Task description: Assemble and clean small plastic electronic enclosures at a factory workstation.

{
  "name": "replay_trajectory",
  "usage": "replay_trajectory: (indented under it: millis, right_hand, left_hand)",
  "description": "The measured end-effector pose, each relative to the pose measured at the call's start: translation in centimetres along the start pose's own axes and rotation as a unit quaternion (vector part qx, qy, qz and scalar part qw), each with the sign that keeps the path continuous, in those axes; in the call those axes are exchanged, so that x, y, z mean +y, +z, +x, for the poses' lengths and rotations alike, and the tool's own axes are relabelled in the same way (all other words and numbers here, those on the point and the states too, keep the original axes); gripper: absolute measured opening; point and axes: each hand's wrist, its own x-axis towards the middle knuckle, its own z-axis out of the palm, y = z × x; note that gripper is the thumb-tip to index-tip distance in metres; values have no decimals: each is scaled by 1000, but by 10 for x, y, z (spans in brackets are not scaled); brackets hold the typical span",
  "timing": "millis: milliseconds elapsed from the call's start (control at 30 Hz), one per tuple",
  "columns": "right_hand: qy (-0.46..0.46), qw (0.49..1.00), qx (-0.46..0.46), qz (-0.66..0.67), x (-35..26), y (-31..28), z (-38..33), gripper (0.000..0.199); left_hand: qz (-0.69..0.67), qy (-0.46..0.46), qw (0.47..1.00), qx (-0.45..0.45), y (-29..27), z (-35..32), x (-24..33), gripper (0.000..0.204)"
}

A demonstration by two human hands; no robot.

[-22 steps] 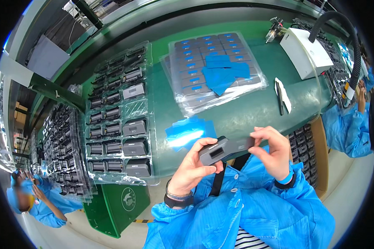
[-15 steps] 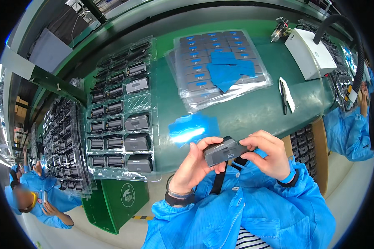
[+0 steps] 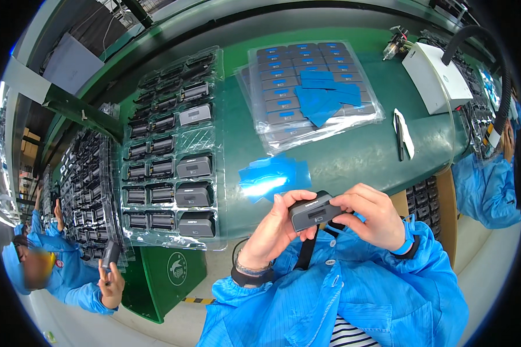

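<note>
A dark grey plastic case (image 3: 314,211), small and block-shaped with a slot in its face, is held in front of my chest. My left hand (image 3: 265,236) grips its left end, with fingers along the top and behind. At the right end, the thumb and forefinger of my right hand (image 3: 371,218) close on the case. On the table just beyond lies a stack of shiny blue film sheets (image 3: 275,178). A clear plastic tray (image 3: 200,139) to the left holds black frames and several similar grey cases (image 3: 194,195).
Farther back, more blue film pieces (image 3: 324,99) rest on bagged rows of grey cases (image 3: 278,74). A black pen (image 3: 400,139) and white cloth (image 3: 407,136) lie near a white box (image 3: 437,81). Below are a green bin (image 3: 176,277) and a carton (image 3: 446,214). A co-worker (image 3: 63,272) is at left.
The dark piece that stuck out of the case's right end between my right fingers no longer shows; those fingers now sit against the case. The co-worker at left has raised a hand beside a dark part.
</note>
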Motion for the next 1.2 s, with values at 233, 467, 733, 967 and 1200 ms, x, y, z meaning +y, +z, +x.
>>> replay_trajectory:
  millis: [233, 467, 733, 967, 1200]
  right_hand:
    - [-47, 997, -3, -57, -4, 5, 9, 31]
    - [26, 997, 42, -58, -13, 3, 3, 28]
    - [1, 998, 35, -56, -19, 17, 11, 29]
    - [81, 991, 44, 94, -20, 22, 12, 40]
    - [160, 959, -48, 229, -20, 28, 24, 34]
  left_hand:
    - [38, 17, 998, 42, 5, -1, 1, 53]
    - [60, 48, 996, -44, 6, 11, -6, 27]
    - [126, 116, 983, -64, -8, -6, -11, 27]
    - [158, 169, 971, -57, 6, -33, 7, 32]
    - [231, 224, 944, -67, -7, -39, 8, 30]
